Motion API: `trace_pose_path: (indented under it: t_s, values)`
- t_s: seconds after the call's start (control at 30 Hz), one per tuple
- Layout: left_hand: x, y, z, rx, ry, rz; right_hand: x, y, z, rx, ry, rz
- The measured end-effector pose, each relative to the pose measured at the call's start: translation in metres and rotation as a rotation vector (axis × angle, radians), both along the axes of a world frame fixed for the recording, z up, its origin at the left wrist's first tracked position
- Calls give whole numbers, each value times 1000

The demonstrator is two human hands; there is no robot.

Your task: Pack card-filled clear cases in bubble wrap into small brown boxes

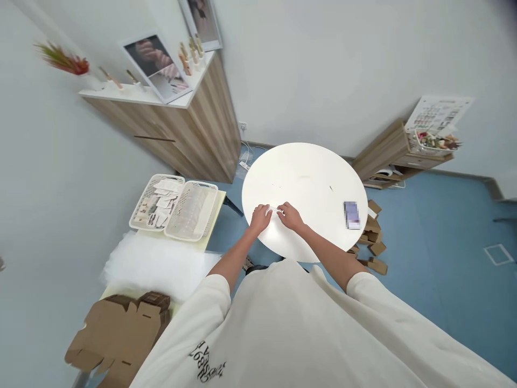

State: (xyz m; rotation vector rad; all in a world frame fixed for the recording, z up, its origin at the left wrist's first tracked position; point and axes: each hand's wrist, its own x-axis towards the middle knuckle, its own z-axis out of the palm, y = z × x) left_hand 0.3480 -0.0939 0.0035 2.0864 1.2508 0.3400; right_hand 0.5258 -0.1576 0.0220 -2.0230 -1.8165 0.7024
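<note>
Both hands meet over the near part of a round white table point(299, 161). Between them is a small, slim white piece point(275, 209), too small to name more exactly. My left hand point(260, 217) is closed on its left end, and my right hand point(290, 216) grips its right end with bent fingers. Farther right on the tabletop lies a purple and white rectangular item point(351, 215), blurred out. A tiny dark sliver point(331, 188) rests near the middle right.
On a side table at left stand two white baskets point(190, 234) with papers and clear packets, a bubble-wrap heap point(157, 264) and flat cardboard boxes point(115, 339). A wooden cabinet point(210, 113) stands behind. Small brown boxes point(375, 248) lie on the floor right of the round table.
</note>
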Motion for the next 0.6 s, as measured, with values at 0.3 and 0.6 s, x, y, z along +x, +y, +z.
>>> trace_pose_path:
  t_s: [0.3, 0.6]
  values:
    - [102, -50, -36, -200, -31, -92, 95, -69, -39, -86, 133, -165]
    - [140, -73, -54, -306, -2, -173, 126, -103, -69, -162, 150, -299]
